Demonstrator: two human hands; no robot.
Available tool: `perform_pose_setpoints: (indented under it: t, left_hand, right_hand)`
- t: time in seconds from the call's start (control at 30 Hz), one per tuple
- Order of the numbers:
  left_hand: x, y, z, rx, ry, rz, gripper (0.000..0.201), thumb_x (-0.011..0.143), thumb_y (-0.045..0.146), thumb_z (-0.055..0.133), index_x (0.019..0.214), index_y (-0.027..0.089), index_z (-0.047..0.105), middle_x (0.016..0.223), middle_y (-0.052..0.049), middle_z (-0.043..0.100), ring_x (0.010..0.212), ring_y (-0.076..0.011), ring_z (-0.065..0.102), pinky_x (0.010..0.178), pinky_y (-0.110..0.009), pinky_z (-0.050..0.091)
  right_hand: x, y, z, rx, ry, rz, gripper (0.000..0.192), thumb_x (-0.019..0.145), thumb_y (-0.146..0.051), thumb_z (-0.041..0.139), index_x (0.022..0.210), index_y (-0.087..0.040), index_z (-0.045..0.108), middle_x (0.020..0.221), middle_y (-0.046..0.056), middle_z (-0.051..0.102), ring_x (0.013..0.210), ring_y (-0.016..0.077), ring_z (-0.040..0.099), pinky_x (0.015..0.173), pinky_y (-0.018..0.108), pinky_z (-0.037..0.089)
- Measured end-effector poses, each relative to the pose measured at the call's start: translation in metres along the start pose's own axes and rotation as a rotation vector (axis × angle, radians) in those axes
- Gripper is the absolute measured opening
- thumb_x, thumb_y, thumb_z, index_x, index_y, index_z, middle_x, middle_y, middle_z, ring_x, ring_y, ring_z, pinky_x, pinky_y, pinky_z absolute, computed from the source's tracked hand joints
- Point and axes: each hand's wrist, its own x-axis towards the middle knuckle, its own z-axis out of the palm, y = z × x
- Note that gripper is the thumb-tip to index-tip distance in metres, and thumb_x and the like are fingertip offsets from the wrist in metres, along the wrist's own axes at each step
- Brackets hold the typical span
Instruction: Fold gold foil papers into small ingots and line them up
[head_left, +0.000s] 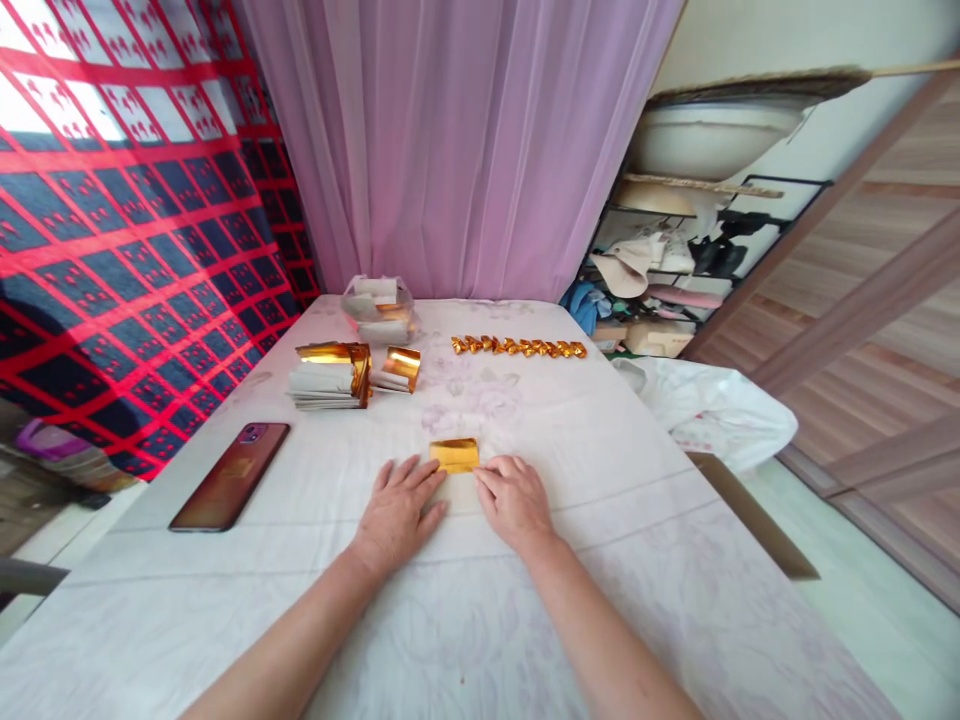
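Note:
A small sheet of gold foil paper point(454, 455) lies on the table in front of me, with a crease across it and a pale strip along its lower side. My left hand point(399, 508) rests flat with its fingers spread, its fingertips touching the paper's lower left edge. At the lower right corner, my right hand point(516, 497) has its fingers curled, thumb and fingertips pressed together on the paper's edge. Farther back stands a thick stack of gold foil paper point(330, 378), with a smaller pile of foil paper point(400, 368) beside it. Several folded gold pieces point(519, 347) form a row at the back right.
A phone point(231, 477) lies face down on the left of the cloth-covered table point(600, 560). A clear plastic bag point(377, 308) holding papers stands at the back left. Right of the table are a white plastic bag point(720, 405) and a loaded shelf point(675, 250). Curtains point(465, 150) hang behind.

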Motion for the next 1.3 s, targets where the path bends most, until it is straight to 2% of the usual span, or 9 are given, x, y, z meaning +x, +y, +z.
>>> perform_pose_setpoints:
  t: [0.2, 0.33, 0.5, 0.57, 0.67, 0.8, 1.07, 1.3]
  left_hand:
    - [0.000, -0.001, 0.000, 0.000, -0.006, 0.001, 0.042, 0.091, 0.035, 0.055, 0.132, 0.028, 0.057, 0.140, -0.004, 0.057, 0.132, -0.0324, 0.045, 0.110, -0.058, 0.030]
    - [0.000, -0.001, 0.000, 0.004, -0.010, 0.000, 0.042, 0.091, 0.036, 0.054, 0.133, 0.028, 0.057, 0.140, -0.003, 0.057, 0.133, -0.0325, 0.045, 0.110, -0.058, 0.030]
    - [0.000, 0.000, 0.000, -0.005, -0.020, -0.006, 0.042, 0.091, 0.036, 0.055, 0.132, 0.029, 0.057, 0.140, -0.003, 0.057, 0.133, -0.0327, 0.044, 0.110, -0.059, 0.030]
    - [0.000, 0.000, -0.001, -0.010, -0.020, -0.001, 0.042, 0.091, 0.035, 0.055, 0.133, 0.029, 0.057, 0.140, -0.003, 0.057, 0.133, -0.0323, 0.044, 0.110, -0.058, 0.030]
    - [-0.001, -0.001, -0.001, -0.008, -0.019, 0.003, 0.043, 0.091, 0.035, 0.056, 0.133, 0.028, 0.056, 0.141, -0.005, 0.056, 0.133, -0.0319, 0.044, 0.110, -0.058, 0.031]
    - [-0.001, -0.001, -0.002, -0.002, -0.010, -0.009, 0.044, 0.089, 0.034, 0.057, 0.133, 0.027, 0.056, 0.149, -0.009, 0.046, 0.134, -0.0313, 0.044, 0.110, -0.058, 0.031]
    - [-0.001, -0.005, 0.000, -0.079, 0.032, -0.003, 0.050, 0.090, 0.026, 0.053, 0.140, 0.026, 0.048, 0.139, -0.007, 0.057, 0.133, -0.0275, 0.045, 0.114, -0.054, 0.027]
    - [0.001, -0.008, -0.001, -0.137, 0.049, -0.057, 0.043, 0.088, 0.025, 0.053, 0.131, 0.022, 0.053, 0.130, -0.009, 0.064, 0.125, -0.0272, 0.053, 0.110, -0.053, 0.034]
  right_hand:
    - [0.002, 0.004, 0.000, -0.013, 0.024, -0.006, 0.016, 0.086, -0.017, 0.060, 0.087, -0.023, 0.074, 0.087, 0.004, 0.069, 0.083, 0.0209, 0.059, 0.072, 0.033, 0.042]
    - [0.011, 0.017, -0.001, 0.031, 0.012, -0.006, 0.020, 0.087, -0.015, 0.057, 0.075, -0.023, 0.070, 0.083, 0.003, 0.068, 0.077, 0.0176, 0.061, 0.073, 0.030, 0.044]
    - [0.029, 0.031, 0.001, 0.187, 0.029, -0.061, 0.019, 0.083, -0.012, 0.059, 0.096, -0.023, 0.068, 0.097, 0.004, 0.070, 0.090, 0.0185, 0.063, 0.083, 0.029, 0.049]
    - [0.033, 0.031, 0.004, 0.237, 0.013, -0.113, 0.021, 0.081, -0.013, 0.061, 0.099, -0.023, 0.067, 0.099, 0.005, 0.069, 0.092, 0.0195, 0.063, 0.085, 0.031, 0.049]
    - [0.035, 0.031, 0.007, 0.241, -0.037, -0.159, 0.018, 0.080, -0.017, 0.064, 0.096, -0.023, 0.066, 0.097, 0.005, 0.068, 0.091, 0.0205, 0.063, 0.084, 0.033, 0.050]
    - [0.033, 0.032, 0.012, 0.232, -0.052, -0.163, 0.017, 0.076, -0.018, 0.068, 0.092, -0.023, 0.067, 0.096, 0.005, 0.067, 0.090, 0.0211, 0.062, 0.083, 0.034, 0.050]
    - [0.030, 0.031, 0.014, 0.338, 0.039, -0.155, 0.012, 0.078, -0.014, 0.064, 0.085, -0.023, 0.065, 0.091, 0.003, 0.067, 0.086, 0.0186, 0.062, 0.081, 0.031, 0.049]
    - [0.030, 0.028, 0.010, 0.320, 0.001, -0.174, 0.013, 0.079, -0.011, 0.062, 0.082, -0.023, 0.062, 0.087, 0.002, 0.067, 0.084, 0.0190, 0.061, 0.079, 0.032, 0.048]
